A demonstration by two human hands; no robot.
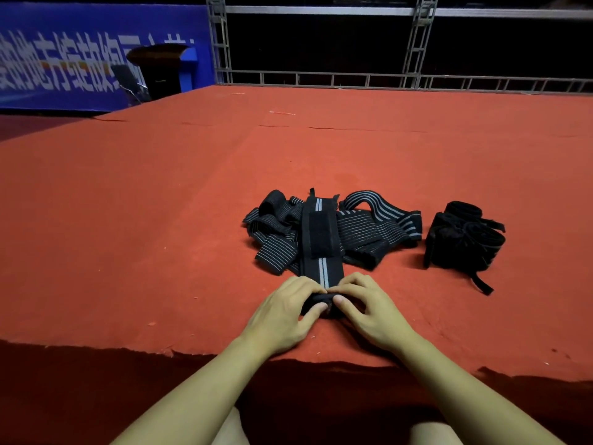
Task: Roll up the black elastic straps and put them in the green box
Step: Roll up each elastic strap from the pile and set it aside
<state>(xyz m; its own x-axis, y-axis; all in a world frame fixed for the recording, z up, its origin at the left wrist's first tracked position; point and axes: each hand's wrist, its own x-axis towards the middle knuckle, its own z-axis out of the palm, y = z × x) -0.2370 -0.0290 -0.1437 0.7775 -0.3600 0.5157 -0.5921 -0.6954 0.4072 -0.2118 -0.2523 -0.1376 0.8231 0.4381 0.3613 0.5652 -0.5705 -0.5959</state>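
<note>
**Strap end rolled between both hands at the near edge of the red worktop**

A long black elastic strap with a grey centre stripe [322, 252] is laid out lengthwise in the lower middle of the frame, running from the pile toward the person. Its near end is wound into a small black roll [317, 305], which is grasped from both sides: the left hand [284, 316] is curled round the roll's left part, thumb underneath and fingers over the top, and the right hand [369, 308] is curled round its right part in the same way. Both grips are thus closed on the roll, and the fingertips of the two hands nearly meet above it.

Behind the hands, at the centre of the frame, a loose pile of black elastic straps with thin grey stripes [362, 229] is spread on the red felt-covered worktop [128, 220]; the laid-out strap is draped over the middle of it. Just to the right of the pile, apart from it, a cluster of rolled black straps [465, 239] is set, with one loose tail trailing toward the lower right.

A blue banner with white characters [80, 59] is seen in the upper left of the frame, and a grey metal truss frame [417, 43] along the top.
</note>
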